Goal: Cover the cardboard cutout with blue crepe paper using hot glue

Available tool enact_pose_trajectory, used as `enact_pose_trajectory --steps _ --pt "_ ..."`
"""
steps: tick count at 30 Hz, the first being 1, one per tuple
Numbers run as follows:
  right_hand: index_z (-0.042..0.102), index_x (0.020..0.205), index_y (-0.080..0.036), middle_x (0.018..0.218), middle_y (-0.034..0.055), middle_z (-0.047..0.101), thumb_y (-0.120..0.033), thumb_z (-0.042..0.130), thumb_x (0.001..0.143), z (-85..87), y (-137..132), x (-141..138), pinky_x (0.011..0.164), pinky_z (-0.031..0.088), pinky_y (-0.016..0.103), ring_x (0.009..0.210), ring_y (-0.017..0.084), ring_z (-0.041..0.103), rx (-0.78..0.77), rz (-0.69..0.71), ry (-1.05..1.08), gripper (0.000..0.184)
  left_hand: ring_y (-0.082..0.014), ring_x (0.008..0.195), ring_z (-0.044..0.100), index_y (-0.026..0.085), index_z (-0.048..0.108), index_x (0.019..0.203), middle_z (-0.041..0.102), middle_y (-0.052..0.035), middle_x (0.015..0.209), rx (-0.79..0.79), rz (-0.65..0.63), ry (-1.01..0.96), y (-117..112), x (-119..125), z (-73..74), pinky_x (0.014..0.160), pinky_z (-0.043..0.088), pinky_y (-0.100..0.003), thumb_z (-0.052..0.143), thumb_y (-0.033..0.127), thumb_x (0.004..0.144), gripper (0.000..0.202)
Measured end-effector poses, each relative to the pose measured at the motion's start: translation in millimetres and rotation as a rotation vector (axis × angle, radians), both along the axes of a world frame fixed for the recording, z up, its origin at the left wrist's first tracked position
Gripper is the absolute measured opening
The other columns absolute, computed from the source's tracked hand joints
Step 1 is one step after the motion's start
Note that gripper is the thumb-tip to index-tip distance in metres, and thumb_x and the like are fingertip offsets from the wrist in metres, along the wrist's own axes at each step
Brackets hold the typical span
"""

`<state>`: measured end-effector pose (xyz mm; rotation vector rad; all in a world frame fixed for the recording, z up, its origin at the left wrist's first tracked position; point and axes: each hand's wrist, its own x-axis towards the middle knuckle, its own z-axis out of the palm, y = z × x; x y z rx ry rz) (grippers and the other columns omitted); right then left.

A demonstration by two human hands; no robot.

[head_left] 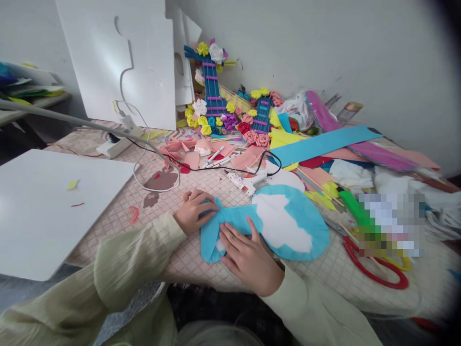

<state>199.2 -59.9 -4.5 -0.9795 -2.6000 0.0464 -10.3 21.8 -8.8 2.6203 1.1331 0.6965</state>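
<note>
On the patterned tablecloth in front of me lies a flat cutout covered with blue paper [293,250]. Its wide round end is to the right, with a bare white patch [283,223] in the middle, and its narrower end is to the left. My left hand [196,211] has its fingers curled over the upper edge of that narrow end, pinching the blue paper; its fingertips are partly hidden. Across the narrow part my right hand [250,254] rests flat, fingers extended and thumb apart, pressing the paper down. Beyond the cutout lies a white glue gun [248,181].
Red-handled scissors [382,271] lie to the right. At the back stand paper-flower-decorated guitar shapes [212,89], near a blue paper strip [324,145]. A white board [57,206] juts over the left edge. A power strip [113,146] and cables cross the table.
</note>
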Motion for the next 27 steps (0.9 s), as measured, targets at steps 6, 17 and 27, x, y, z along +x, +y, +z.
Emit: enact_pose_trajectory --steps 6,17,27 --pt "0.052 0.118 -0.014 0.127 0.0076 0.053 -0.033 0.04 0.091 9.4 -9 6 0.11 0.002 0.052 0.12 0.018 0.044 -0.072 0.035 0.04 0.035 -0.022 0.097 0.045 0.023 0.066 0.094 0.059 -0.0059 0.1 -0.006 -0.007 -0.001 1 -1 -1.9 0.087 0.029 -0.042 0.049 0.027 0.085 0.02" --pt "0.062 0.105 -0.018 0.104 0.0065 0.064 -0.009 0.04 0.084 65.8 96 71 0.085 0.044 0.037 0.097 0.021 0.055 -0.006 -0.157 -0.076 0.032 -0.0217 0.095 0.045 0.024 0.066 0.092 0.059 -0.0057 0.098 0.037 -0.021 -0.025 1 -2 -4.2 0.085 0.03 -0.042 0.049 0.026 0.084 0.019" --pt "0.048 0.126 -0.023 0.116 0.0163 0.052 -0.008 0.034 0.083 45.4 153 37 0.094 0.025 0.051 0.112 0.031 0.043 -0.011 -0.301 -0.491 0.047 -0.0209 0.093 0.045 0.023 0.066 0.092 0.059 -0.0052 0.099 0.049 -0.021 -0.042 2 -3 -6.4 0.084 0.031 -0.041 0.049 0.025 0.084 0.019"
